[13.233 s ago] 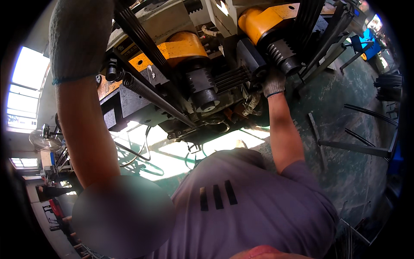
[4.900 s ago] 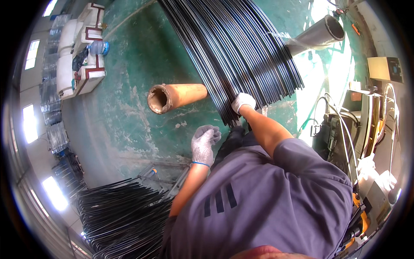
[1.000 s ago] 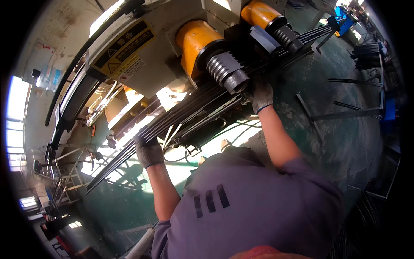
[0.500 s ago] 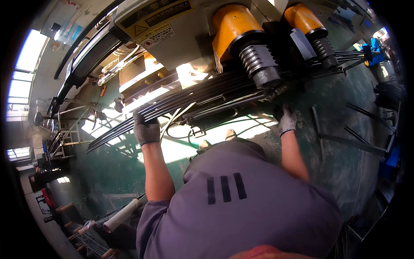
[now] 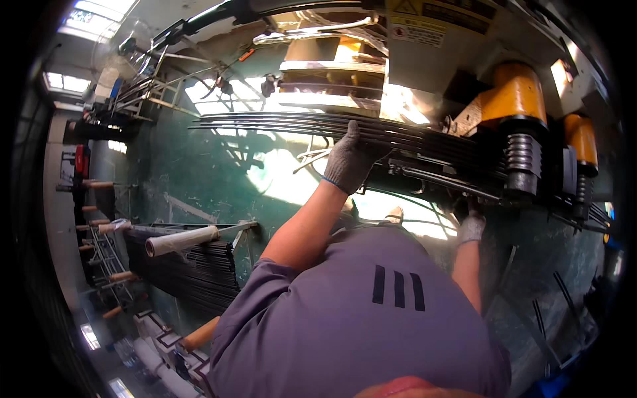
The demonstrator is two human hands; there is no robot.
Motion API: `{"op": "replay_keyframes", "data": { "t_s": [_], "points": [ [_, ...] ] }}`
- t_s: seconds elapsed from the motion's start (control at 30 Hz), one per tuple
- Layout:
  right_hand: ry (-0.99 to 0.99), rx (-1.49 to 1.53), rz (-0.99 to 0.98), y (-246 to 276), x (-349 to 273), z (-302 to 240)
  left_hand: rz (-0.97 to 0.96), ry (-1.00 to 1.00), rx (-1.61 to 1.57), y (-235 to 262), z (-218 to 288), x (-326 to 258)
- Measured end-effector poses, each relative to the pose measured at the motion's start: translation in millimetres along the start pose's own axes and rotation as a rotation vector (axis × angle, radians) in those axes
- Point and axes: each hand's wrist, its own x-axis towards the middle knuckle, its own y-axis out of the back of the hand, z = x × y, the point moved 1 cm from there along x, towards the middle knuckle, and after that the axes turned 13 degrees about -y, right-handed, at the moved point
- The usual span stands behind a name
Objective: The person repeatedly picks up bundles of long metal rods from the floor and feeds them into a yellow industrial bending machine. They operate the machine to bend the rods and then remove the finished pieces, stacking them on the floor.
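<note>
A bundle of long thin black rods [image 5: 279, 124] runs sideways through the machine in front of me, its loose ends sticking out to the left. My left hand [image 5: 352, 161], in a grey knit glove, is closed round the bundle, thumb on top; the curled fingers are mostly hidden. My right hand [image 5: 472, 227], gloved too, reaches in low at the front of the machine, beside the near end of a dark bar [image 5: 444, 181]. Its fingers are lost in shadow. Above and to its right stands an orange press head [image 5: 514, 93] with a ribbed metal spring [image 5: 523, 156].
A second orange press head [image 5: 579, 132] stands farther right. On the left, a rack bears a white roll [image 5: 180, 240] and a large stack of black rods [image 5: 192, 268]. A metal frame [image 5: 169, 86] stands at the far left, and loose rods lie at the lower right.
The view has swung left, so the machine appears farther right. My left hand is now farther from the rods' left ends, nearer the machine. My right hand stays low by the machine.
</note>
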Motion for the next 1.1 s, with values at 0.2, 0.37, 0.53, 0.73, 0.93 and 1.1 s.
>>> {"op": "replay_keyframes", "data": {
  "t_s": [0.2,0.37,0.53,0.73,0.93,1.1],
  "points": [
    [0.063,-0.443,0.042,-3.4,-42.8,41.7,0.222,-0.297,-0.026,94.8,162.2,-8.8],
    [-0.577,-0.027,0.277,-36.0,-100.6,57.4,0.436,-0.576,0.066,196.3,349.3,-6.5],
    [-0.627,-0.153,0.153,-64.0,-168.6,81.9,0.653,-0.699,0.344,260.6,477.6,12.4],
    [-0.483,-0.819,-0.147,-101.2,-205.0,85.4,0.02,-0.389,0.713,261.6,473.8,30.5],
    [0.036,-1.593,-0.33,-128.0,-187.2,62.1,0.062,-0.132,0.419,215.2,440.3,30.2],
    [-0.217,-0.578,0.028,-154.5,-194.7,-22.5,-0.1,-0.283,0.897,200.3,459.1,21.9]
  ]
}}
